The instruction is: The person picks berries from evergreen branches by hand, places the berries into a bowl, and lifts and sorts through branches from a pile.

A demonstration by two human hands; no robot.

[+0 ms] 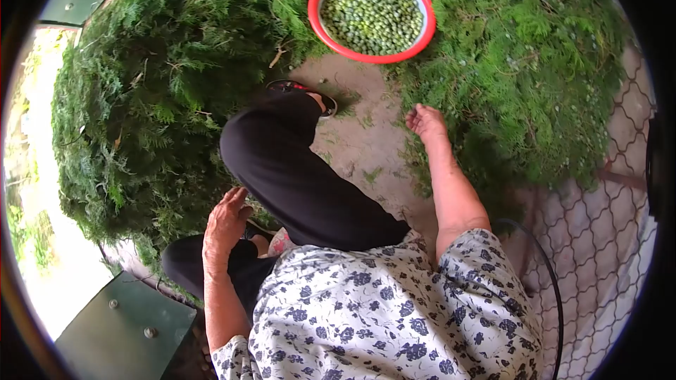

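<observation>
My left hand (227, 219) is beside my bent leg in black trousers (289, 169), in front of the left heap of green conifer branches (141, 98). Its fingers are loosely bent with the thumb apart, and I see nothing in it. My right hand (427, 124) hovers at the edge of the right heap of conifer branches (514, 63). Those fingers are curled in, and whatever they may hold is hidden or too small to make out. Ahead stands a red-rimmed basin (320, 28) full of small round green cones (373, 14).
Bare concrete floor (359, 119) with green scraps shows between the heaps. Patterned paving (584, 246) and a black cable (553, 274) are at the right. A green metal panel (123, 324) stands at the lower left. My shoe (331, 104) rests near the basin.
</observation>
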